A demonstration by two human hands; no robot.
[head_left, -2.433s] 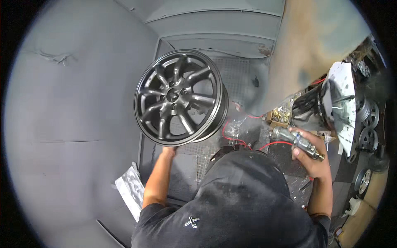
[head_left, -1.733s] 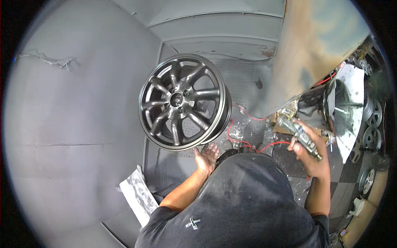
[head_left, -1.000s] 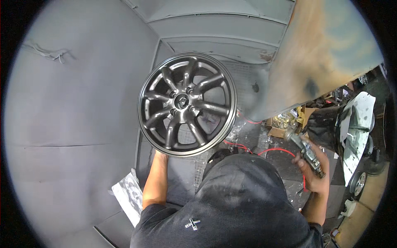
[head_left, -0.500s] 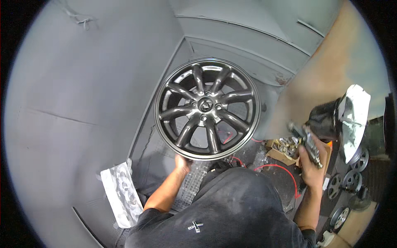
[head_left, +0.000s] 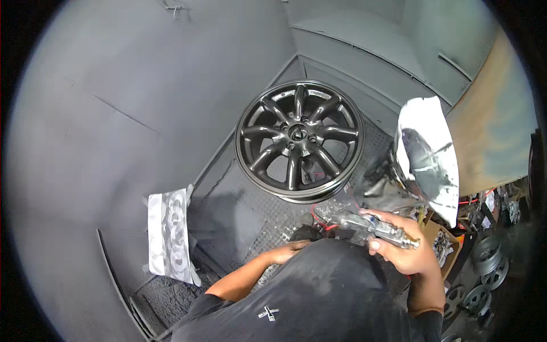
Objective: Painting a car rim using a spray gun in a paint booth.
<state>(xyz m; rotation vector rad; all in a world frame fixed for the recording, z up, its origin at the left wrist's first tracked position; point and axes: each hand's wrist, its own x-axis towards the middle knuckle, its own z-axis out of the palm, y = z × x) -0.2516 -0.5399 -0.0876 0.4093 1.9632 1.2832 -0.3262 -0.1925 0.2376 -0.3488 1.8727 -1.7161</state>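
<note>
A glossy dark grey multi-spoke wheel rim [head_left: 293, 165] stands face up in front of me, its bright outer lip facing me. My right hand [head_left: 407, 248] is closed around a metal spray gun [head_left: 379, 229], held right of my belly and below the wheel, apart from it. A dark cup [head_left: 387, 191] on the gun carries a large white, paint-stained sheet [head_left: 450, 171] around its end. My left hand [head_left: 288, 251] is low against my dark shirt, off the wheel; the shirt hides much of its fingers. What supports the wheel is mostly hidden.
Grey walls [head_left: 171, 74] enclose the left and back. A paint-smeared white panel [head_left: 171, 236] stands at left. Red hose [head_left: 330, 227] shows below the wheel. At right are a cardboard box [head_left: 450, 251] of scraps, several other wheel rims [head_left: 477, 299] and a tan panel [head_left: 490, 142].
My left hand has let go of the wheel's lower edge and dropped toward my belly. My right hand has brought the spray gun inward, left and lower. The view has shifted.
</note>
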